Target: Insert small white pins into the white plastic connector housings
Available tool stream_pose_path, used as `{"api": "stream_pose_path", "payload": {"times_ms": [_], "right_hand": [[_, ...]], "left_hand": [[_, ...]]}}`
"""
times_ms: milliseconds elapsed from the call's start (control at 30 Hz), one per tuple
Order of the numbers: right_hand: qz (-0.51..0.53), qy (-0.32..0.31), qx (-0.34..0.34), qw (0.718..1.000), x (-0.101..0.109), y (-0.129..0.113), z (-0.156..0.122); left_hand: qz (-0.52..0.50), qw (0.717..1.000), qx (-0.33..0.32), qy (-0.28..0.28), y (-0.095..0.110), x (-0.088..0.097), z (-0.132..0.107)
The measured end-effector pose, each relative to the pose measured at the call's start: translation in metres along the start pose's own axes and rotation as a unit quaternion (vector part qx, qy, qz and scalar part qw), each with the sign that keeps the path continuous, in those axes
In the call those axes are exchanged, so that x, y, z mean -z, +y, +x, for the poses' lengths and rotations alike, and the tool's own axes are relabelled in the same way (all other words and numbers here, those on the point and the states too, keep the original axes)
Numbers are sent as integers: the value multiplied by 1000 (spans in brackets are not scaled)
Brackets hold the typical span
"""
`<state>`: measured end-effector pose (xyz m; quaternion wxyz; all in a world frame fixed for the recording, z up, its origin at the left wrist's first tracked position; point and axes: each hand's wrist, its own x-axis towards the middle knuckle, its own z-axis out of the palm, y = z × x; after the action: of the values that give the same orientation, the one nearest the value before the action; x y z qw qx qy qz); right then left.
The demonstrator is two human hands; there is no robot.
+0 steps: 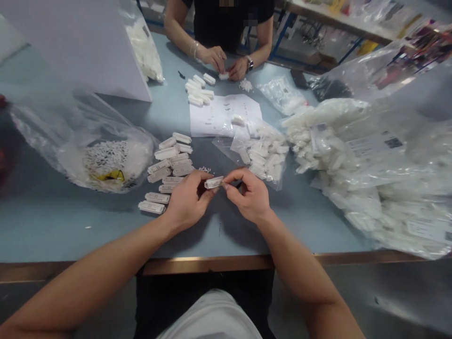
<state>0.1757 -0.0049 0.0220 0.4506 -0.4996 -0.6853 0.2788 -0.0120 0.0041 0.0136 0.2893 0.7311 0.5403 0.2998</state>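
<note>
White plastic casing (213,182) sits between your hands, near the middle of the desk (116,230), marked face showing. Your left hand (187,200) has its grip pinched on the casing; your right hand (249,195) has thumb and forefinger pinched at the right end. Too small to tell if a loose bit is between them.

Progress, judging by layout: the casing pile (181,167) just left of you, a dozen or so, looks done; the one you hold looks mid-work. Left over: the clear bag (277,165) on the right, full of white parts, plus bigger bags (374,146) farther right. Tiny white bits (205,170) lie just beyond your left hand, more in the bag (106,157) at left. Far side, a co-worker's hands (213,59) handle a similar part.
</note>
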Motion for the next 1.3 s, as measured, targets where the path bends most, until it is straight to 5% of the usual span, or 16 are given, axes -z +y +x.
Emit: {"api": "stream_pose_path", "payload": {"times_ms": [167, 700, 833, 1000, 1100, 1300], "right_hand": [[-18, -18, 37, 999, 1, 1, 1], [33, -63, -12, 997, 2, 2, 4], [98, -95, -68, 988, 4, 7, 6], [232, -155, -175, 944, 1, 17, 4], [245, -136, -169, 945, -1, 18, 5], [164, -55, -118, 978, -4, 30, 14]], "left_hand": [[-2, 1000, -3, -2, 0, 0, -1], [21, 998, -57, -11, -4, -2, -4], [21, 993, -118, -1, -6, -3, -5], [21, 985, -172, -22, -7, -2, -5], [14, 990, -134, -29, -6, 1, -3], [-96, 992, 62, 46, -5, 7, 5]]}}
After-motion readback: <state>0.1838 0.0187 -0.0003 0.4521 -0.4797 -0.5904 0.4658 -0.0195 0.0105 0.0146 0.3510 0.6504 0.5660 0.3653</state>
